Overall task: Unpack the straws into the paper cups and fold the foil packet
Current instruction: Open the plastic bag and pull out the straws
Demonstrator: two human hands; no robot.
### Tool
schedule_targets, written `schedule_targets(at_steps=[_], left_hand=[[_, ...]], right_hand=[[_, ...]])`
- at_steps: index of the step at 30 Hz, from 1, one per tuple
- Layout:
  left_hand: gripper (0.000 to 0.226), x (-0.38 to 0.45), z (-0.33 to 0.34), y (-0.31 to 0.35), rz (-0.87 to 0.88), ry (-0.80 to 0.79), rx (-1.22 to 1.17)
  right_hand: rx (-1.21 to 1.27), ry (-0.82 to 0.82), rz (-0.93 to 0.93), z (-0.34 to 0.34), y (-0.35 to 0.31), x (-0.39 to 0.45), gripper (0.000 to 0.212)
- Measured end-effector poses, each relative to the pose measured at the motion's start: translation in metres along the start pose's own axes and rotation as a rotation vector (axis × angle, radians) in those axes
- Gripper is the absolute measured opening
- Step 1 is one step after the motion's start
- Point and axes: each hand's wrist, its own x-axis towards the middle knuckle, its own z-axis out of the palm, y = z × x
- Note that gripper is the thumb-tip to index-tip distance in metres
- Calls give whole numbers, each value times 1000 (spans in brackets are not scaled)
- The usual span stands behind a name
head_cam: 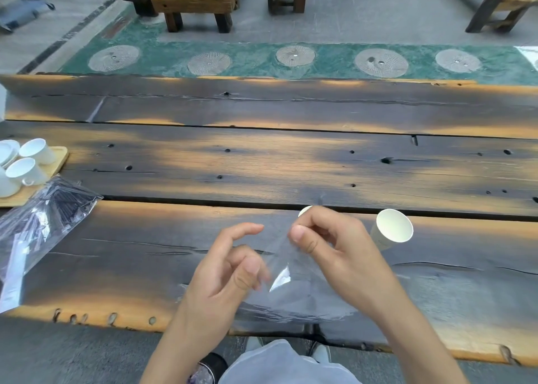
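Note:
My left hand (230, 270) and my right hand (334, 244) both pinch a clear, empty plastic packet (294, 290) just above the front plank of the wooden table (262, 162). Its lower part rests crumpled on the wood. A white paper cup (391, 229) stands to the right of my right hand, its mouth tilted toward me. A second paper cup (305, 210) peeks out behind my right hand, mostly hidden. At the left edge lies another clear bag holding several black straws (49, 209).
A wooden tray (56, 162) with white ceramic cups (36, 150) and saucers sits at the far left. Wooden benches (193, 5) stand on the paving beyond the table. A dark round object (211, 366) is below the table edge near my lap.

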Motion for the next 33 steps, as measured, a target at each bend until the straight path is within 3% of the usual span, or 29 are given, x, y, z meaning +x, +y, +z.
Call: schedule_targets(at_steps=[3, 5, 8, 12, 14, 17, 21, 28, 30, 33], left_hand=[[66, 3, 5, 4, -55, -49, 66], [45, 5, 10, 7, -33, -41, 146], [7, 5, 9, 8, -35, 77, 66], [7, 2, -11, 15, -71, 206, -67], [14, 3, -21, 15, -93, 280, -156], [28, 5, -31, 16, -97, 366, -264], [18, 9, -37, 15, -157, 480, -464], [18, 11, -44, 4, -204, 593, -568], [20, 10, -46, 0, -214, 620, -592], [17, 9, -49, -4, -218, 653, -620]], right_hand=[[-34, -101, -26, 11, -9, -2, 17], [-51, -129, -9, 17, -15, -2, 15], [-31, -88, -22, 11, -18, 0, 12], [-143, 182, 24, -26, -5, 0, 10], [-25, 223, 113, -47, 12, -8, 34], [260, 86, 178, -54, 37, -22, 76], [560, -41, 195, -31, 52, -23, 74], [577, 38, 291, -14, 63, -12, 85], [564, 29, 322, -12, 63, -10, 68], [536, 30, 336, -7, 58, -8, 16]])
